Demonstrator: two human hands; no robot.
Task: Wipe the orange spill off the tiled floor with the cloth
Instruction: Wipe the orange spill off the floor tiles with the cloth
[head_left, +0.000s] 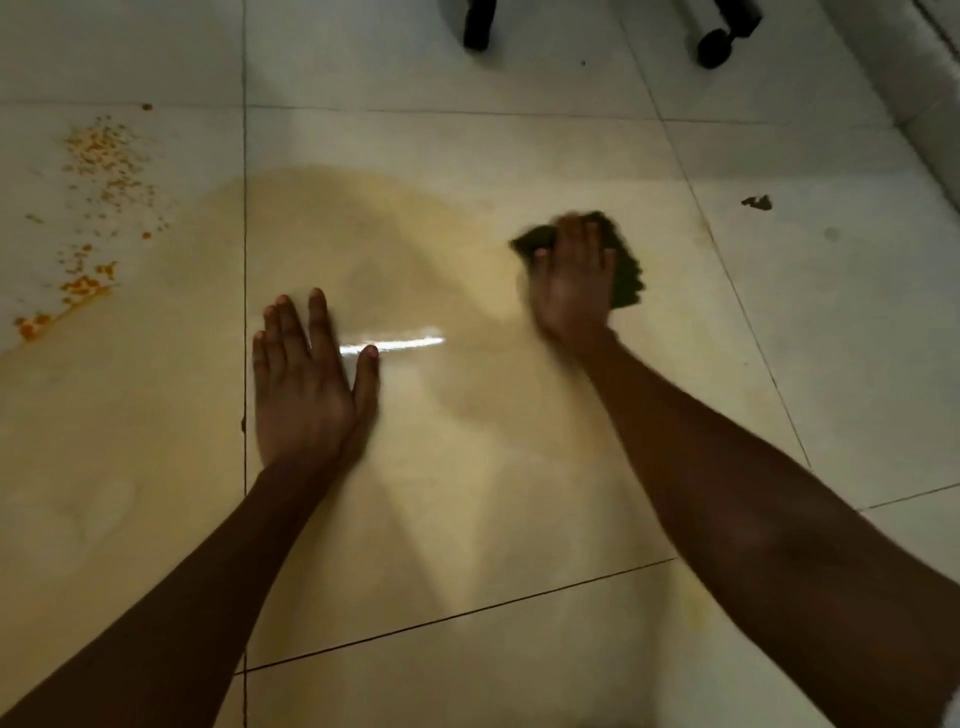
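A dark green cloth (626, 270) lies bunched on the pale tiled floor (467, 519), right of centre. My right hand (571, 283) presses down on it, fingers spread over its top; both are motion-blurred. My left hand (306, 384) rests flat on the floor, fingers apart, holding nothing. A wide yellowish wet smear (395, 249) covers the tiles between and beyond the hands. Orange bits and drops of the spill (98, 208) are scattered at the far left, with thicker orange clumps (78, 291) lower down.
Black chair legs with a caster (714, 44) stand at the top edge. A small dark scrap (757, 202) lies on the tile to the right of the cloth. A pale wall or furniture base (924, 104) runs along the upper right.
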